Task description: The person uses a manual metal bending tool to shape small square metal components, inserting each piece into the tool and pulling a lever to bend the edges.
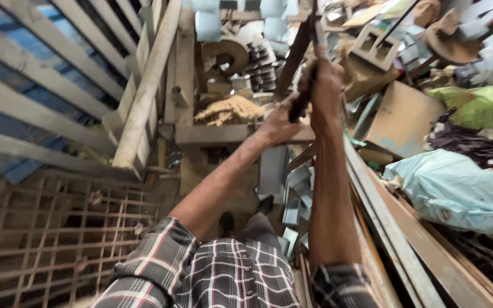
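Checked shirt sleeves (161,268) reach out; the right hand (326,85) and left hand (281,122) both grip a long dark metal bar (300,57), holding it up over the grey metal pieces (292,188) on the floor

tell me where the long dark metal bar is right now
In the head view the long dark metal bar rises upper centre, gripped by both the left hand and right hand.
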